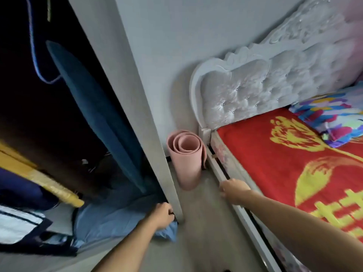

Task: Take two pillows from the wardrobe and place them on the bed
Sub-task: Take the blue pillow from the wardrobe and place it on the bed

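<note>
A pale blue pillow (117,216) lies low in the open wardrobe (121,79) on the left. My left hand (162,215) is closed on the pillow's near corner, right beside the wardrobe's grey side panel. My right hand (233,190) hovers over the white rail of the bed (275,163), fingers loosely curled with nothing in them. A colourful patterned pillow (334,118) rests on the red and yellow bedcover by the tufted headboard (275,79).
A rolled pink mat (186,160) stands on the floor between the wardrobe and the bed. Dark blue fabric (94,107) hangs inside the wardrobe, with yellow (39,179), navy and white folded items at its left. The floor strip between is narrow.
</note>
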